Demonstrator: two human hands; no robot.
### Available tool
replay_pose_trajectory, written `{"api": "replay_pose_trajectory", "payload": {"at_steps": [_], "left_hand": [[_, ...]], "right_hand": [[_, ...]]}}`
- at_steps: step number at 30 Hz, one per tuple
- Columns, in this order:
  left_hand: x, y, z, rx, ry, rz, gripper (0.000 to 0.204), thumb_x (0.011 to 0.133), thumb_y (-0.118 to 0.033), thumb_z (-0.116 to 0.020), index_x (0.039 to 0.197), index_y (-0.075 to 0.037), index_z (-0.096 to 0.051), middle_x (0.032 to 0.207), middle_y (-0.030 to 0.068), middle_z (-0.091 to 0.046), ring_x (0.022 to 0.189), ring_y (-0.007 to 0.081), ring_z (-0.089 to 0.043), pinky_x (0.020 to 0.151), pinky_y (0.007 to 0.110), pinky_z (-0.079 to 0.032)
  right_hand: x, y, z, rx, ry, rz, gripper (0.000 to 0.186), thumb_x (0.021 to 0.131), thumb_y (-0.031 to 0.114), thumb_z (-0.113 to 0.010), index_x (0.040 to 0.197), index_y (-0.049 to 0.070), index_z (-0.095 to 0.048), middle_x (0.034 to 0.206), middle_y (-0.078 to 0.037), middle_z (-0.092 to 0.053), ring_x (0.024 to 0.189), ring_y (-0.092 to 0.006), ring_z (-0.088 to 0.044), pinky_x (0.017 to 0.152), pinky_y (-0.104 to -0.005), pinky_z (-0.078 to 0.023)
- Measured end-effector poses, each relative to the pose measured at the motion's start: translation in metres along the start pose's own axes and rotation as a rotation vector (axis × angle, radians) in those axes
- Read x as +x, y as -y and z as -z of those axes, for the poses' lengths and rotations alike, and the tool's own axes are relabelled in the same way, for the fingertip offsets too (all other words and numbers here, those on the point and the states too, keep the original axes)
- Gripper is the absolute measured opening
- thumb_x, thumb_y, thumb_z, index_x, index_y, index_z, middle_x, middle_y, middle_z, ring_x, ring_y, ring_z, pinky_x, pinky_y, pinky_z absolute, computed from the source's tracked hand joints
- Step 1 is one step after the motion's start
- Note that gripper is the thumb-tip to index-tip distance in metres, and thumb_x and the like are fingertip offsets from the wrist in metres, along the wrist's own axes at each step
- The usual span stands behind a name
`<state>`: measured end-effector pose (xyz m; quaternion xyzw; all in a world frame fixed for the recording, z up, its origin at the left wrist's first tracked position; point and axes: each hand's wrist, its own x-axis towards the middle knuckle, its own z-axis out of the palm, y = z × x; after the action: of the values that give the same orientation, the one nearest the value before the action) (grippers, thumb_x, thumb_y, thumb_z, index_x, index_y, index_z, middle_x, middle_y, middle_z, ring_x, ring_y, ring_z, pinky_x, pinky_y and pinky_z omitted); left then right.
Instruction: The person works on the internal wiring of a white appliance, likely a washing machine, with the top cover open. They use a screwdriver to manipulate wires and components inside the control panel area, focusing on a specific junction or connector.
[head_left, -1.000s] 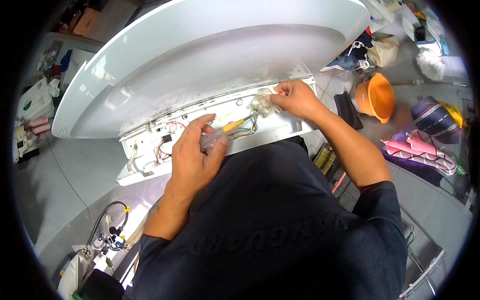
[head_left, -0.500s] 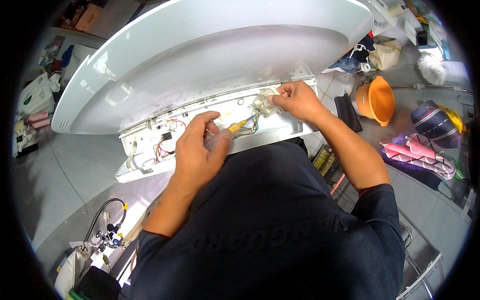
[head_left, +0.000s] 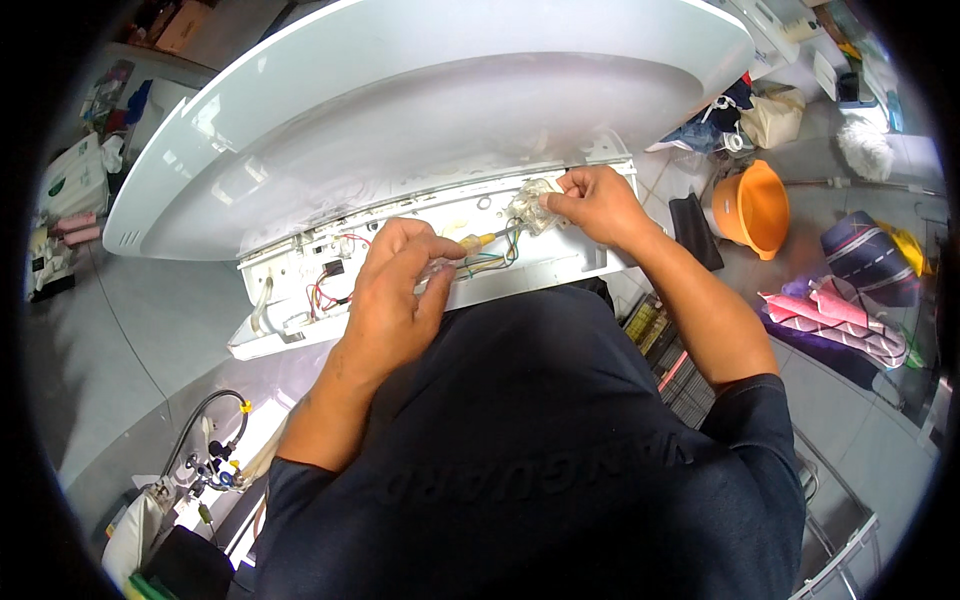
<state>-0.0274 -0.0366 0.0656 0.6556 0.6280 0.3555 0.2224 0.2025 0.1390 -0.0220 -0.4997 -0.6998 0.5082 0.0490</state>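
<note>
My left hand (head_left: 395,295) is closed with its fingers round the clear-and-yellow handle of a screwdriver (head_left: 476,243). The shaft points right, toward a clear plastic part (head_left: 533,206) that my right hand (head_left: 603,203) pinches at its right side. Whether the tip sits in a screw is too small to tell. Coloured wires (head_left: 492,262) run from below the plastic part to the left. Both hands are over a long white panel housing (head_left: 575,258) of a washing-machine-like appliance. More red and black wires (head_left: 325,290) lie in its left part.
A large pale curved cover (head_left: 400,120) rises beyond the housing. Orange bucket (head_left: 765,210), cloths (head_left: 835,320) and a metal rack (head_left: 835,550) stand at the right. Hoses and valves (head_left: 215,455) lie at the lower left.
My left fingers have shifted along and round the screwdriver handle, the index finger now stretching over it. My right hand keeps its pinch on the plastic part almost unmoved.
</note>
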Motion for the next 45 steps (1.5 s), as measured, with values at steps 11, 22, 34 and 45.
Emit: {"api": "replay_pose_trajectory", "payload": {"at_steps": [11, 22, 34, 45], "left_hand": [[0.009, -0.016, 0.008, 0.178, 0.139, 0.461, 0.026, 0.095, -0.010, -0.065, 0.119, 0.000, -0.062, 0.083, 0.0212, -0.069, 0.067, 0.0322, -0.068, 0.062, 0.040, -0.054], [0.004, 0.001, 0.007, 0.065, 0.056, -0.054, 0.029, 0.086, -0.001, -0.070, 0.115, -0.005, -0.068, 0.108, 0.0146, -0.066, 0.095, 0.0276, -0.063, 0.081, 0.035, -0.050], [0.013, -0.017, 0.011, 0.176, 0.142, 0.400, 0.025, 0.097, -0.009, -0.062, 0.121, -0.001, -0.062, 0.094, 0.0196, -0.069, 0.067, 0.0411, -0.065, 0.064, 0.046, -0.052], [0.008, 0.001, 0.008, 0.085, 0.047, 0.006, 0.028, 0.095, -0.007, -0.065, 0.122, -0.003, -0.064, 0.096, 0.0164, -0.068, 0.075, 0.0310, -0.065, 0.069, 0.038, -0.052]], "right_hand": [[0.000, -0.001, 0.001, -0.025, 0.009, -0.017, 0.026, 0.086, 0.024, -0.080, 0.092, 0.000, -0.074, 0.070, 0.001, -0.065, 0.062, -0.0059, -0.054, 0.059, -0.0252, -0.043], [0.000, -0.004, 0.000, 0.027, 0.010, -0.015, 0.029, 0.085, 0.027, -0.080, 0.090, 0.000, -0.074, 0.070, -0.002, -0.066, 0.062, -0.0093, -0.057, 0.059, -0.0281, -0.045], [-0.002, -0.001, 0.000, 0.013, 0.011, -0.014, 0.025, 0.085, 0.024, -0.080, 0.091, 0.000, -0.073, 0.068, 0.002, -0.064, 0.060, -0.0059, -0.053, 0.057, -0.0255, -0.042], [0.000, -0.004, 0.000, 0.022, 0.016, -0.020, 0.024, 0.086, 0.022, -0.079, 0.091, 0.000, -0.073, 0.071, 0.000, -0.066, 0.062, -0.0059, -0.055, 0.058, -0.0254, -0.044]]}}
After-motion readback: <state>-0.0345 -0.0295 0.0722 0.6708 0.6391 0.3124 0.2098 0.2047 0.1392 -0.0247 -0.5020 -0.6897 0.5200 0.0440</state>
